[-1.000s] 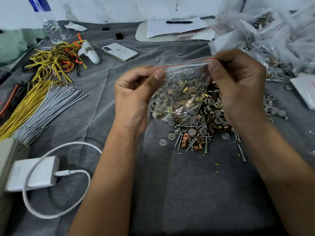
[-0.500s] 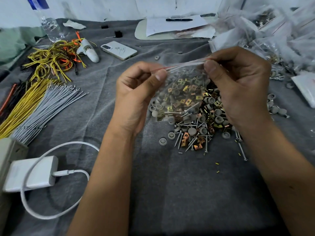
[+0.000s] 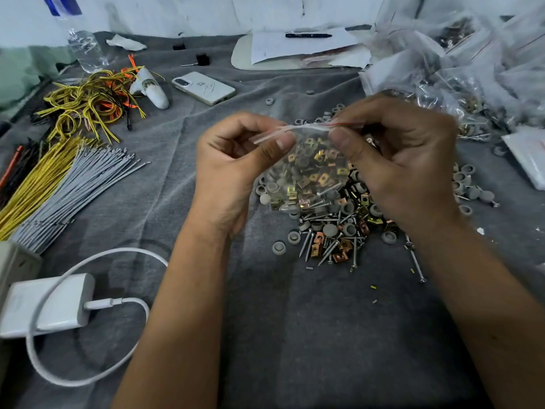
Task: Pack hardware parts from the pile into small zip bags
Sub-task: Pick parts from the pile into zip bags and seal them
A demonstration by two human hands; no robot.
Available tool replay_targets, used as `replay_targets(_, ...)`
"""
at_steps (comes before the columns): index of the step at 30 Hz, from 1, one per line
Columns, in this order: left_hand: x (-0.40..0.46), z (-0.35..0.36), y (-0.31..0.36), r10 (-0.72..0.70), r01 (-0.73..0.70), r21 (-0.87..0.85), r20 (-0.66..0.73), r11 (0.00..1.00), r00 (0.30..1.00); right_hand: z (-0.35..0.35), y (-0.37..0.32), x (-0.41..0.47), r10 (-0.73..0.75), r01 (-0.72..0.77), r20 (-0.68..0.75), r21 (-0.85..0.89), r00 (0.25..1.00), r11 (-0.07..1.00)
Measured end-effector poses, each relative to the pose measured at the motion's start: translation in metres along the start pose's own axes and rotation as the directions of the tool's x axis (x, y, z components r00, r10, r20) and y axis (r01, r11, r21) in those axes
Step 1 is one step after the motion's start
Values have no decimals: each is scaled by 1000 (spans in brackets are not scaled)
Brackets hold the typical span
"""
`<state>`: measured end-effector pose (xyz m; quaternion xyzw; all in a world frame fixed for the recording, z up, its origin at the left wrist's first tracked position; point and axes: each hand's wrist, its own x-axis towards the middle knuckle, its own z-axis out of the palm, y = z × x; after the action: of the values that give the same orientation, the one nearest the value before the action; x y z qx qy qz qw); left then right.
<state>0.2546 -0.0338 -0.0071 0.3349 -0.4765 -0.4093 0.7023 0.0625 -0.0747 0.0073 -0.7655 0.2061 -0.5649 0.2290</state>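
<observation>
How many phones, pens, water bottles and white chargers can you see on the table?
White smartphone lying face down: 1
Black pen on the paper: 1
Clear plastic water bottle: 1
White charger block with its cable: 1
Total: 4

Wire bundles (image 3: 67,178) lie left of the hardware pile (image 3: 333,228); filled bags (image 3: 472,69) behind right.

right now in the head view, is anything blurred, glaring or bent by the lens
Head view: the zip bag pinched between the left hand and right hand is sharp, its film showing faint glare; the packed bags at top right are smeared and washed out; the wide lens tilts the water bottle near the edge; lighting is soft, with only faint shadows on the grey cloth.
</observation>
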Motion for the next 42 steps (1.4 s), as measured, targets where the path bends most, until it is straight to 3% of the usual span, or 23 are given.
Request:
replay_targets(4,-1,-1,3,-20,17,-51,-67,999,998,-1,1,0,-19,19,-37,4,999,1000)
replay_targets(10,-1,0,4,-26,23,-55,-57,998,998,-1,3,0,53,-51,-78,33,996,998)
replay_targets(16,2,-3,-1,11,-7,49,-71,999,997,0,7,-2,146,-146,-56,13,988,989)
replay_targets(18,3,-3,-3,46,-31,167,-85,986,995,1,10,-2,177,-177,-61,-2,982,984)
replay_targets(22,0,-1,-9,127,-124,577,35,807,991,3,14,-3,155,-157,-26,-98,988,983)
replay_targets(25,2,0,-12,197,-234,734,139,638,971,6,14,-3,113,-104,40,-182,993,978)
replay_targets(34,0,0,-17,247,-258,735,126,627,961,9,14,-5,12,59,208,-334,978,941)
replay_targets(40,0,0,-17,232,-251,718,127,649,964,4,14,-2,14,-6,20,-334,1000,943)
replay_targets(42,0,0,-17,242,-269,730,145,629,959,3,14,-2,-2,13,31,-343,1000,939)
